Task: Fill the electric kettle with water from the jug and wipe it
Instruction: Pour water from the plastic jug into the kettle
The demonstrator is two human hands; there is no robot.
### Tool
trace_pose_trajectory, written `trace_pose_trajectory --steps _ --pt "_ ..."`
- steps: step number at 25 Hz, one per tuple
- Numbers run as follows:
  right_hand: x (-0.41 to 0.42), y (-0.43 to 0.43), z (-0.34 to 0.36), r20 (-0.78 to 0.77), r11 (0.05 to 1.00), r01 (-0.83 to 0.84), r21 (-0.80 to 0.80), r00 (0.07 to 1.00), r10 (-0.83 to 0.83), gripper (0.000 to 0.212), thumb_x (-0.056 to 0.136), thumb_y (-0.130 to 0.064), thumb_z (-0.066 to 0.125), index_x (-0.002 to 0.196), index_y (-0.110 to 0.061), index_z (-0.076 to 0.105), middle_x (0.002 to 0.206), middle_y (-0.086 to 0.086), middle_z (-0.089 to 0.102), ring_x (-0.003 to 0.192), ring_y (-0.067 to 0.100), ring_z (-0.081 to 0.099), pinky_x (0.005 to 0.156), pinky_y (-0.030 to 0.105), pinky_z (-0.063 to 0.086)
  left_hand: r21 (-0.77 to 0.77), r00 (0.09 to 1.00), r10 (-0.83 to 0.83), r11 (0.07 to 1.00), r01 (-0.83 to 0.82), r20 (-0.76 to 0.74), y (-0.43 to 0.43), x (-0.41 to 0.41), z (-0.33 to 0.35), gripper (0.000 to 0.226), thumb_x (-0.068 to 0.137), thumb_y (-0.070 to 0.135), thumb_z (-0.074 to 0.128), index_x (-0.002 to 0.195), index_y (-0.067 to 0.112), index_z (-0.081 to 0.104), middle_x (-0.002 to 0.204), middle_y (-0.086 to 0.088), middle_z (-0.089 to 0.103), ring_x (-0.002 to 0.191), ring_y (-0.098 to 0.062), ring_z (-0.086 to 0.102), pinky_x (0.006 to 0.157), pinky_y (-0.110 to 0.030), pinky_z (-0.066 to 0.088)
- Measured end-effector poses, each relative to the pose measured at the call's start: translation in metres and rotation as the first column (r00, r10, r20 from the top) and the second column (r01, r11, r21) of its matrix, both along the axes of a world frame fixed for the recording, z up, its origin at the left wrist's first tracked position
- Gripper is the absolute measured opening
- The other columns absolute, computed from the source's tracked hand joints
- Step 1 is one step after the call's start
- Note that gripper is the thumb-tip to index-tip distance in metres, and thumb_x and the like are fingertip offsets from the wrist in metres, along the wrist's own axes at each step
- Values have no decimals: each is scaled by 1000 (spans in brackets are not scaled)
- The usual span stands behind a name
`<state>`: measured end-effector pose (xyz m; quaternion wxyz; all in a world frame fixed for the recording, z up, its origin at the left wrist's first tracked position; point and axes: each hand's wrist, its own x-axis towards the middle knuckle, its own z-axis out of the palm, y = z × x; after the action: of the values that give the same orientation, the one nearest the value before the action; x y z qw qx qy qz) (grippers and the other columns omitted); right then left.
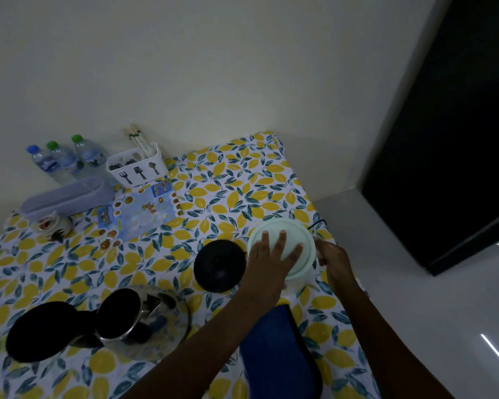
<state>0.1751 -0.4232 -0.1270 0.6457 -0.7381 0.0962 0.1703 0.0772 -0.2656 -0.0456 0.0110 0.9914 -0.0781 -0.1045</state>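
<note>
The steel electric kettle (153, 318) stands at the near left of the table with its black lid swung open and its black handle toward me. Its round black base (218, 264) lies in the middle. A white jug with a pale green lid (293, 230) stands at the right edge. My left hand (271, 259) lies flat on that lid, fingers spread. My right hand (333, 259) is closed on the jug's right side, where the handle is hidden. A blue cloth (274, 349) lies below the jug.
The lemon-print tablecloth (242, 180) covers the table against a white wall. At the back left stand three water bottles (64, 159), a white cutlery holder (137, 165), a lilac box (67, 197), a small cup (51, 224) and a printed menu (140, 211). The table's right edge drops to the floor.
</note>
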Motion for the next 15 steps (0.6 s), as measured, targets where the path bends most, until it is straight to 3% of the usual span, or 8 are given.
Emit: trace_pose_trajectory --steps 4,7,9,12,15 --pt "-24 24 13 108 992 -105 -65 988 111 52 89 -39 62 44 -25 39 43 -8 38 43 9 41 52 26 38 -9 992 122 992 -122 -16 10 -44 7 98 89 30 65 150 35 -11 163 -13 -13 146 -49 -9 118 -64 6" --pt "-43 45 31 98 976 -215 -27 971 217 31 89 -36 62 61 -22 60 59 -5 58 56 10 55 59 27 46 -25 981 194 981 -193 13 27 -74 14 93 94 21 58 149 37 -15 162 -14 -16 145 -52 -10 117 -67 4" --pt "-54 67 44 76 960 -278 8 958 277 22 84 -42 65 70 -25 66 68 -9 65 59 4 61 57 22 49 -35 973 228 973 -227 41 45 -93 24 94 93 17 58 149 38 -14 162 -16 -15 144 -53 -9 116 -68 5" --pt "-62 106 67 100 967 -249 -53 962 253 42 76 -49 70 60 -13 56 60 -3 55 51 11 53 53 25 42 -74 949 300 953 -294 101 71 -113 42 98 91 22 63 150 38 -13 163 -16 -11 145 -52 -6 116 -68 11" --pt "-70 146 97 174 950 -300 -81 935 310 50 65 -57 73 61 -10 56 66 6 51 58 16 49 58 31 40 -130 900 419 905 -405 118 93 -129 59 108 83 38 72 150 36 -14 163 -15 -7 146 -51 -1 116 -65 14"
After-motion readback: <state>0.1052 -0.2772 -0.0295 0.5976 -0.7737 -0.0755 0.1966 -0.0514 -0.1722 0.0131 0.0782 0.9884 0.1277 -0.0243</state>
